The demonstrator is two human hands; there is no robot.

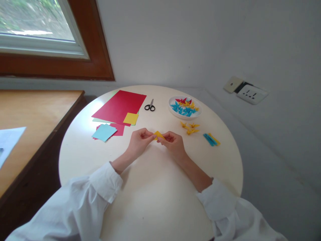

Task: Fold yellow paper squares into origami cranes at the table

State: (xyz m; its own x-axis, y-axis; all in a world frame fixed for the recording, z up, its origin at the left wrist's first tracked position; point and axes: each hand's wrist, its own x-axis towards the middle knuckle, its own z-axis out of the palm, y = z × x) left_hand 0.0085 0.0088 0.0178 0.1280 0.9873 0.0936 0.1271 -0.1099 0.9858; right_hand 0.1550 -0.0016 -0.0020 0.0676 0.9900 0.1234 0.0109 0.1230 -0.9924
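Observation:
My left hand (139, 140) and my right hand (172, 142) meet over the middle of the round white table (150, 194). Both pinch a small folded piece of yellow paper (158, 135) between fingertips, one hand at each end. The fingers of both hands are curled closed on it. Most of the paper is hidden by my fingers. White sleeves cover both forearms.
A big red sheet (119, 106), a yellow square (130, 118) and a light blue square (104, 132) lie at the back left. Black scissors (149, 106) lie behind. A white dish (185, 107) holds folded paper cranes; three yellow cranes (190, 128) and folded blue-yellow strips (211, 139) sit right. A wooden desk (32, 124) stands left.

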